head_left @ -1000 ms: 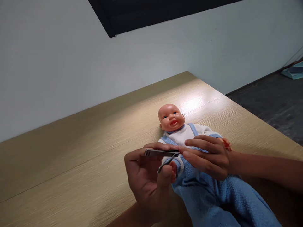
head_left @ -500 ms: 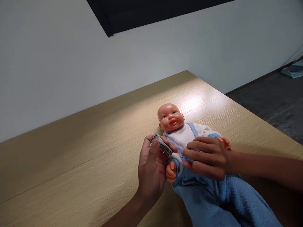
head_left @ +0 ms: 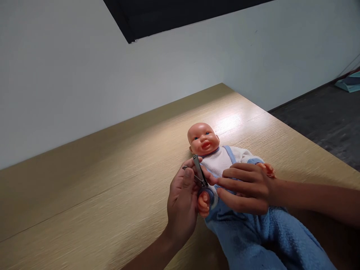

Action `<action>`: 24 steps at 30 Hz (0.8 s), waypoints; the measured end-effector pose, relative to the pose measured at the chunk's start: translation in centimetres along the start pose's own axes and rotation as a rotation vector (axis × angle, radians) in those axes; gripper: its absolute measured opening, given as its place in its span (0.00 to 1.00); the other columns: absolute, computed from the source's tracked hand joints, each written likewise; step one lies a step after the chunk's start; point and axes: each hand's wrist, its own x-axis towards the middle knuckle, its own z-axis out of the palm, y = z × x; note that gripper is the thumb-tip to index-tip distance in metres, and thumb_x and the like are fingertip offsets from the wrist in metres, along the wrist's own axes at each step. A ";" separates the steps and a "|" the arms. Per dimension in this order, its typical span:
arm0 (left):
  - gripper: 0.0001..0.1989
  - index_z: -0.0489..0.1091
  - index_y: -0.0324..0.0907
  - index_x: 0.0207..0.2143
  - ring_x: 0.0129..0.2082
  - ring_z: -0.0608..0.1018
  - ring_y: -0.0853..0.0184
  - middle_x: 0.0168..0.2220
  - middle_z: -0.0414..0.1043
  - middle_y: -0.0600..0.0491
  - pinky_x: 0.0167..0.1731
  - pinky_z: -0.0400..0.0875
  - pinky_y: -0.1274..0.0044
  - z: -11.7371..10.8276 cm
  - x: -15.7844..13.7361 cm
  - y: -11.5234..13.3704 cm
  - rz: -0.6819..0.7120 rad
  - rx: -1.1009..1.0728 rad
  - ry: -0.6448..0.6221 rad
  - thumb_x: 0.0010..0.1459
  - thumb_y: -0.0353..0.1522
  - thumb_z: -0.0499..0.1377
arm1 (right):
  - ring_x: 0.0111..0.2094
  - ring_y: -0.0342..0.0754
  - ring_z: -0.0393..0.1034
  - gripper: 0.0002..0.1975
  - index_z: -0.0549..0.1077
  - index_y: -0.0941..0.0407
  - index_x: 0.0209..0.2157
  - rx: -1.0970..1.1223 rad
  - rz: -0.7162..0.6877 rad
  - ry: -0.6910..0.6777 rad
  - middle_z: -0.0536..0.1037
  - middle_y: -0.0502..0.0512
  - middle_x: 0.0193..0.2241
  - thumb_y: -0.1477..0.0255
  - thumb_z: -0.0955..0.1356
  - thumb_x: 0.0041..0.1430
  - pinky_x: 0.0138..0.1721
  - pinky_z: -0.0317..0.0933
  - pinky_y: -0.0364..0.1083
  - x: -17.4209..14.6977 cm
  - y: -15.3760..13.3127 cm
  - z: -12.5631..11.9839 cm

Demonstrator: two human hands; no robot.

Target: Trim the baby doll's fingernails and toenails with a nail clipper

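Note:
A baby doll (head_left: 216,161) in a white top and blue overalls lies on its back on the wooden table. In my left hand (head_left: 182,198) is a metal nail clipper (head_left: 199,172), gripped between thumb and fingers, its lever swung away from the body. Just below the clipper is one orange doll hand (head_left: 203,203), close beside my left palm. My right hand (head_left: 246,187) lies across the doll's belly with fingers stretched out, its fingertips near the clipper and my left fingers. Part of the overalls is hidden under it.
The light wooden table (head_left: 84,180) meets a pale wall (head_left: 70,75) at the back. Its right edge drops to a dark floor (head_left: 320,120). A dark panel (head_left: 180,15) is on the wall above, and a light-blue object (head_left: 350,83) lies at the far right.
The nail clipper has turned more upright, and its lever now stands apart from the body. My left hand has shifted slightly right. My right hand and the doll are nearly unmoved.

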 end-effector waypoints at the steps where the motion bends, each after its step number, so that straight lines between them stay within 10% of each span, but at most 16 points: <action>1: 0.26 0.65 0.42 0.49 0.12 0.64 0.78 0.31 0.73 0.54 0.07 0.54 0.86 0.0 0.0 -0.1 0.004 0.002 0.007 0.59 0.50 0.61 | 0.31 0.44 0.73 0.06 0.74 0.59 0.36 -0.009 -0.002 -0.004 0.79 0.54 0.31 0.78 0.64 0.62 0.26 0.66 0.43 0.1 0.0 -0.1; 24: 0.25 0.65 0.42 0.50 0.15 0.61 0.81 0.33 0.70 0.53 0.11 0.57 0.89 -0.2 -0.4 -0.8 0.063 0.092 -0.020 0.61 0.51 0.58 | 0.28 0.43 0.73 0.09 0.77 0.62 0.39 0.009 -0.011 -0.033 0.79 0.53 0.29 0.77 0.64 0.64 0.26 0.67 0.44 0.4 0.0 -0.4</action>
